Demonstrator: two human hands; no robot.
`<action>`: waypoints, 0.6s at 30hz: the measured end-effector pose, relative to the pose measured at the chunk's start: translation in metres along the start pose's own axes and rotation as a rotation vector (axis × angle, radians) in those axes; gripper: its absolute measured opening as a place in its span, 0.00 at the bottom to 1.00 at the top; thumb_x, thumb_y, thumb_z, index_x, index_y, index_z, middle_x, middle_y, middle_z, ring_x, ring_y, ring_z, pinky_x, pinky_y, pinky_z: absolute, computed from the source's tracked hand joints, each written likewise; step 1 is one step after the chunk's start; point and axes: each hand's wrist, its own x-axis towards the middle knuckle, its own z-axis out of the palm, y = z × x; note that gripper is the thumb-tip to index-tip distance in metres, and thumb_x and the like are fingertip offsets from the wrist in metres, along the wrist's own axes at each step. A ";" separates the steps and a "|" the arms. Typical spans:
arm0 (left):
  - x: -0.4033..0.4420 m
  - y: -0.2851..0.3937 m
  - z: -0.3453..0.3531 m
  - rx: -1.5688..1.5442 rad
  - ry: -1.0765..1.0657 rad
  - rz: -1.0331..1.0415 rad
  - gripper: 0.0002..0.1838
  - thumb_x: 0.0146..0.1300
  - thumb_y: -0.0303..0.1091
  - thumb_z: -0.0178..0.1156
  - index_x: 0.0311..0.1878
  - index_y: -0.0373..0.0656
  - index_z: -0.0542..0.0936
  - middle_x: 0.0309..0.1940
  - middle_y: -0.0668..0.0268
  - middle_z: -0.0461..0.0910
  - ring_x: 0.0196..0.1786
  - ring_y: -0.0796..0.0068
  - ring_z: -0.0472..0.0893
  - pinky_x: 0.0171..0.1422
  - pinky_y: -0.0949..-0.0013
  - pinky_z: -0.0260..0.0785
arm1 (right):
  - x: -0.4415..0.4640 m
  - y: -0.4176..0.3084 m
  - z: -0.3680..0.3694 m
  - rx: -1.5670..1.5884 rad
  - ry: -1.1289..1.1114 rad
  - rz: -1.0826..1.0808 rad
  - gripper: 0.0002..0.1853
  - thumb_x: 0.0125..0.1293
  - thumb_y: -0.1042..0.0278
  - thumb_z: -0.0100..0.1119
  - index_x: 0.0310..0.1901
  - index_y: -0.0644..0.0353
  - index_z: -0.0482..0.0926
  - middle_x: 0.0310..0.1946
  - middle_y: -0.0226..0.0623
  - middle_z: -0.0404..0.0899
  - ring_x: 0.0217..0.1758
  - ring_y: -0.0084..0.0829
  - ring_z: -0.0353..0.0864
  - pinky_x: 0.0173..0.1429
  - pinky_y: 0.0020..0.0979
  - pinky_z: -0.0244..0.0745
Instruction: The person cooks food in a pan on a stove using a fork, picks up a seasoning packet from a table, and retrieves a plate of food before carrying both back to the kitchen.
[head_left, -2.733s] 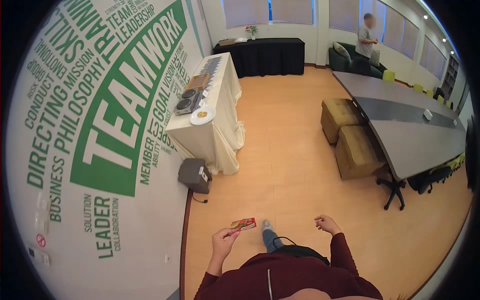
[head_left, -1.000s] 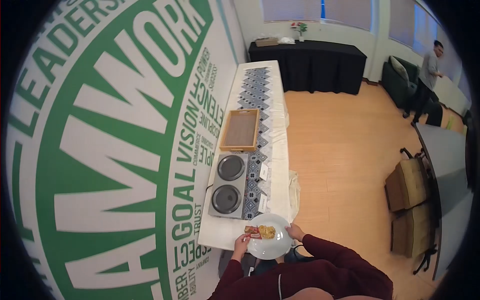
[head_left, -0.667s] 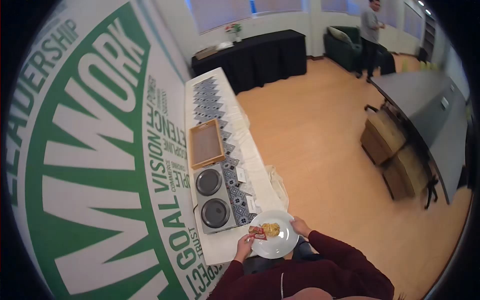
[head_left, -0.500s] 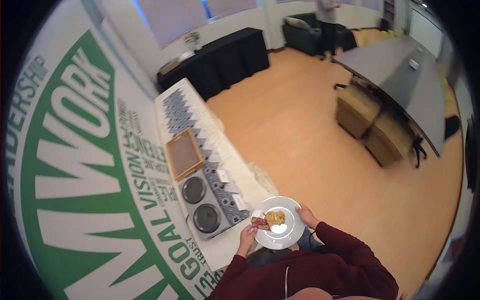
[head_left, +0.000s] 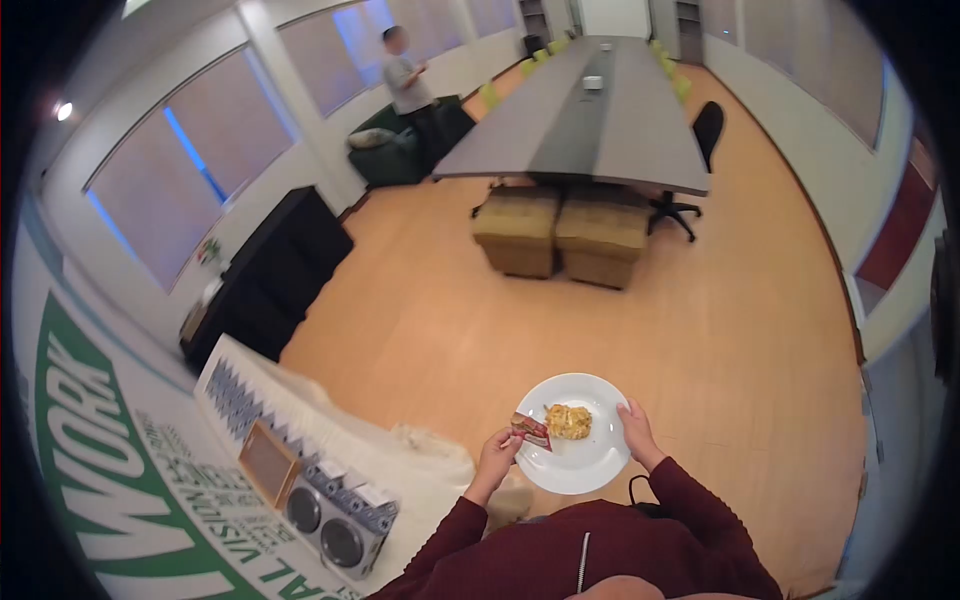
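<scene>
A white plate (head_left: 580, 472) is held in front of my body, with a yellowish piece of food (head_left: 569, 421) on it. My right hand (head_left: 636, 430) grips the plate's right rim, fingers under it and thumb at the edge. At the left rim, my left hand (head_left: 497, 457) is closed on a small red and brown packet (head_left: 531, 430), which overlaps the plate beside the food. Its printing is too small to read. Whether the left fingers also support the plate is hard to see.
A cloth-covered table (head_left: 400, 480) on the left bears a two-plate electric stove (head_left: 335, 525) and a wooden tray (head_left: 268, 460). Ahead stand two tan ottomans (head_left: 600, 240) by a long conference table (head_left: 640, 140). A person (head_left: 408, 85) stands near a green armchair (head_left: 385, 155).
My view has turned right, away from the table with the stove and toward the conference table. The plate and packet have come along in my hands and are now over the floor.
</scene>
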 end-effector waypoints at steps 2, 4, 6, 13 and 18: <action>0.021 0.004 0.066 0.058 -0.113 0.026 0.06 0.65 0.31 0.53 0.41 0.42 0.76 0.33 0.74 0.76 0.32 0.86 0.75 0.33 0.79 0.71 | -0.012 -0.026 -0.064 0.082 0.119 0.059 0.12 0.68 0.66 0.44 0.46 0.64 0.70 0.38 0.35 0.75 0.39 0.23 0.73 0.45 0.26 0.69; 0.037 0.006 0.139 0.086 -0.225 0.058 0.05 0.65 0.31 0.53 0.40 0.42 0.76 0.32 0.75 0.76 0.32 0.87 0.75 0.33 0.80 0.70 | -0.017 -0.032 -0.136 0.112 0.249 0.017 0.11 0.69 0.64 0.44 0.45 0.61 0.70 0.36 0.33 0.75 0.37 0.22 0.73 0.43 0.26 0.70; 0.049 -0.010 0.202 0.064 -0.336 0.064 0.07 0.66 0.34 0.51 0.42 0.44 0.75 0.32 0.75 0.75 0.31 0.87 0.75 0.34 0.81 0.69 | -0.044 -0.058 -0.193 0.149 0.342 -0.022 0.12 0.69 0.64 0.43 0.47 0.62 0.70 0.38 0.34 0.75 0.38 0.22 0.74 0.43 0.26 0.71; 0.057 -0.011 0.384 -0.096 -0.628 -0.124 0.13 0.69 0.40 0.42 0.53 0.48 0.67 0.42 0.70 0.75 0.37 0.81 0.78 0.39 0.74 0.73 | -0.132 -0.111 -0.323 0.204 0.710 -0.114 0.13 0.69 0.66 0.41 0.48 0.65 0.70 0.40 0.34 0.75 0.41 0.23 0.74 0.46 0.26 0.71; 0.059 -0.014 0.448 -0.016 -0.630 -0.047 0.13 0.70 0.44 0.40 0.49 0.48 0.66 0.35 0.70 0.75 0.31 0.85 0.75 0.33 0.81 0.69 | -0.157 -0.090 -0.346 0.311 0.908 -0.188 0.14 0.69 0.65 0.41 0.47 0.66 0.69 0.39 0.36 0.75 0.40 0.24 0.74 0.44 0.26 0.72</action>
